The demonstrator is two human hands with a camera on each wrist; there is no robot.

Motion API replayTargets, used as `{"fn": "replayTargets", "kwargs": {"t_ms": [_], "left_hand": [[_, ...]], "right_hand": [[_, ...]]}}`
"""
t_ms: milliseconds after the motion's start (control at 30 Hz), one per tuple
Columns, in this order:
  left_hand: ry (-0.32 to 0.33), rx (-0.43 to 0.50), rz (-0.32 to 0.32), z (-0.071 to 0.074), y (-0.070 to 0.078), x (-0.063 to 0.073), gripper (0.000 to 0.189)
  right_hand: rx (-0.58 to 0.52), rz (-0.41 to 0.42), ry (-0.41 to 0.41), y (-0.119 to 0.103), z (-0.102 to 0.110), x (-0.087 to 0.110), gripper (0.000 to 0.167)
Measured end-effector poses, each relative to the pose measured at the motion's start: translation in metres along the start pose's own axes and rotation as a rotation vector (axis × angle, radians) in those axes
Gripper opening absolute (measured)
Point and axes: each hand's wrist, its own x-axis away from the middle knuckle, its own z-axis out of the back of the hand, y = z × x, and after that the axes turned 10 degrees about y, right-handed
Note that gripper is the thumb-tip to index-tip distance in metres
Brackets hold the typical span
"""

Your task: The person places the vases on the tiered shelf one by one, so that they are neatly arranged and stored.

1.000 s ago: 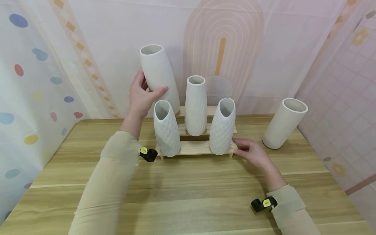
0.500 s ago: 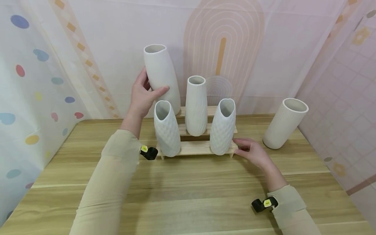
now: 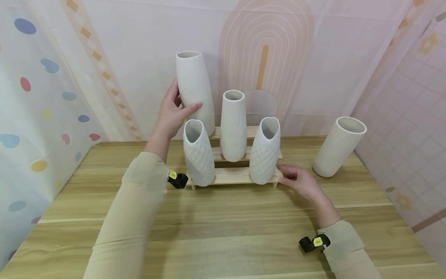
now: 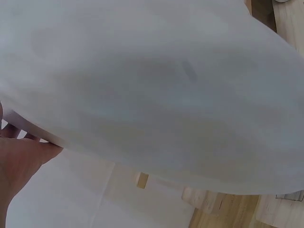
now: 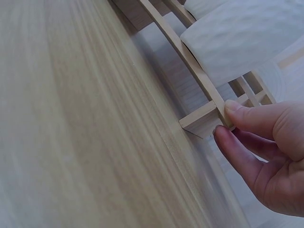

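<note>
My left hand point(image 3: 173, 115) grips a tall smooth white vase point(image 3: 196, 83) around its lower half, thumb across the front. The vase stands nearly upright at the left end of the top step of a tiered wooden stand point(image 3: 231, 176); its base is partly hidden behind a textured vase. In the left wrist view the white vase point(image 4: 156, 95) fills most of the picture. My right hand point(image 3: 302, 182) pinches the right end of the stand's lowest step, with thumb above and fingers below, as the right hand point(image 5: 270, 149) shows in the right wrist view.
Two dimpled white vases, the left one point(image 3: 199, 155) and the right one point(image 3: 265, 153), stand on the lowest step. A slim vase point(image 3: 233, 128) is on the middle step. A cylindrical ribbed vase point(image 3: 338, 147) stands on the table point(image 3: 223, 228) at right. A patterned curtain point(image 3: 139, 42) hangs close behind.
The tall vase has swung to a more upright stance, its mouth shifting rightward, and my left hand has moved slightly right with it. The right hand keeps its hold on the stand.
</note>
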Motion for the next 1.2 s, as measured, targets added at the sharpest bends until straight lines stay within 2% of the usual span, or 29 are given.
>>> {"fn": "replayTargets", "kwargs": {"t_ms": [167, 433, 733, 867, 1100, 1200], "left_hand": [[-0.022, 0.006, 0.013, 0.001, 0.002, 0.001, 0.090], [-0.105, 0.020, 0.022, 0.007, 0.013, 0.012, 0.091], [-0.099, -0.025, 0.053, 0.018, -0.012, 0.012, 0.087], [-0.080, -0.041, 0.063, 0.021, -0.017, 0.014, 0.082], [-0.040, -0.053, 0.141, 0.026, -0.024, 0.020, 0.073], [-0.037, -0.050, 0.149, 0.027, -0.027, 0.023, 0.072]], "right_hand": [[-0.003, -0.006, -0.002, 0.000, 0.001, 0.000, 0.042], [-0.012, -0.003, -0.002, 0.001, 0.001, 0.000, 0.042], [-0.013, 0.000, -0.005, 0.000, 0.001, 0.000, 0.042], [-0.012, -0.005, -0.005, 0.001, 0.001, 0.000, 0.043], [-0.019, -0.012, -0.004, 0.001, 0.002, 0.001, 0.043], [-0.028, -0.021, 0.000, -0.001, 0.002, 0.001, 0.043]]}}
